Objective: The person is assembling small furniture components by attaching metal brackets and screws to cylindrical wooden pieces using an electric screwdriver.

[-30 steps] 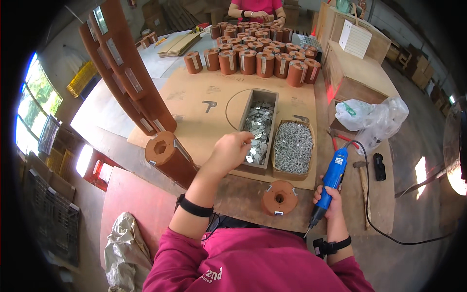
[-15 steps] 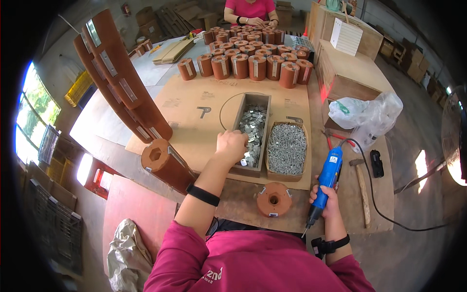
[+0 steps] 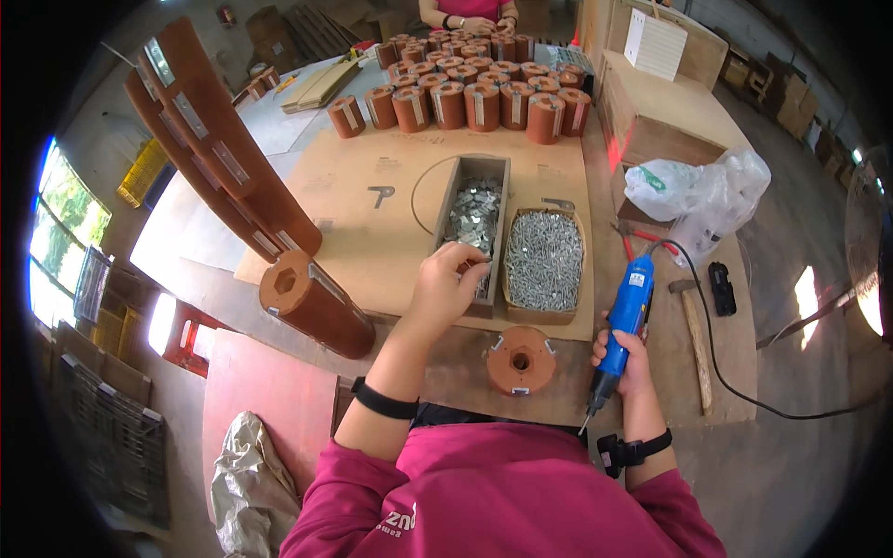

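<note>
My left hand [image 3: 448, 286] is over the near part of a long wooden box [image 3: 450, 186] of small flat metal plates [image 3: 475, 212]. Its thumb and fingers are pinched together; whatever is between them is too small to make out. My right hand [image 3: 625, 361] grips a blue electric screwdriver [image 3: 629, 312], its bit pointing down toward the table's near edge. Between my hands stands a short reddish-brown cylinder [image 3: 521, 361] with a centre hole and metal pieces at its rim. Beside the plates, an open carton [image 3: 545, 260] is full of screws.
Tall stacks of brown cylinders [image 3: 223, 158] lean at the left, near another upright cylinder [image 3: 312, 302]. Many more cylinders [image 3: 484, 104] crowd the far table, where a person [image 3: 470, 17] works. A hammer [image 3: 693, 344], red-handled pliers [image 3: 625, 244], plastic bags [image 3: 693, 195] and the screwdriver's cord lie right.
My left hand has lifted from among the plates, its thumb and fingers now pinched at the box's right side. The whole view has shifted slightly; my right hand still holds the screwdriver.
</note>
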Demonstrator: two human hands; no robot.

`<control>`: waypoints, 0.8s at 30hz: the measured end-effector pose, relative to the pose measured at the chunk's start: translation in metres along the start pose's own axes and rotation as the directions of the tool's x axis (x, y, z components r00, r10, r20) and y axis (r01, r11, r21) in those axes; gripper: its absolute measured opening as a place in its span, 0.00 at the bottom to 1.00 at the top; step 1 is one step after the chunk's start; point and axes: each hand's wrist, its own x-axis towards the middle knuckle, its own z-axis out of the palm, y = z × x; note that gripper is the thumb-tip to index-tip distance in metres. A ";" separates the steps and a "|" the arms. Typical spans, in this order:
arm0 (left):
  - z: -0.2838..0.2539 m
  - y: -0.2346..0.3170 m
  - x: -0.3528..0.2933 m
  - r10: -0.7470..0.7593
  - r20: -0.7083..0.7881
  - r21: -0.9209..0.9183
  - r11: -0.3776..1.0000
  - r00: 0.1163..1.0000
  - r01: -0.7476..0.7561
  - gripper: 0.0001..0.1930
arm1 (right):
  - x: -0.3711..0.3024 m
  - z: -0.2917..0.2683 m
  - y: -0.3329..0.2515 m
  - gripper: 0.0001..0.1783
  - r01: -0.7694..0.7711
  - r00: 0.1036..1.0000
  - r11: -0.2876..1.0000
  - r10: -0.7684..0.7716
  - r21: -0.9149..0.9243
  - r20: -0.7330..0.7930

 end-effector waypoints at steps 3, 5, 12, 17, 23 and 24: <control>-0.001 0.027 -0.022 0.027 0.023 -0.133 0.991 0.999 -0.024 0.07 | 0.000 0.004 -0.002 0.28 -0.006 1.000 1.000 0.006 -0.020 0.001; -0.006 0.040 -0.037 -0.020 0.075 -0.169 0.985 0.997 0.032 0.10 | 0.001 0.004 -0.002 0.28 -0.004 1.000 1.000 0.004 -0.019 -0.003; -0.019 0.058 -0.073 -0.092 0.333 -0.348 0.913 0.938 0.213 0.09 | 0.001 -0.001 -0.002 0.27 -0.021 0.999 0.999 0.019 0.047 0.043; -0.020 0.065 -0.081 -0.183 0.355 -0.388 0.863 0.917 0.322 0.08 | 0.000 0.001 -0.001 0.27 -0.022 0.999 0.999 0.021 0.038 0.040; -0.022 0.069 -0.082 0.061 0.305 -0.103 0.994 0.950 -0.031 0.07 | 0.000 0.001 0.000 0.28 -0.018 1.000 0.999 0.017 0.036 0.013; -0.022 0.070 -0.082 0.099 0.309 -0.077 0.994 0.946 -0.078 0.07 | 0.000 0.002 0.000 0.28 -0.012 1.000 0.999 0.011 0.032 0.013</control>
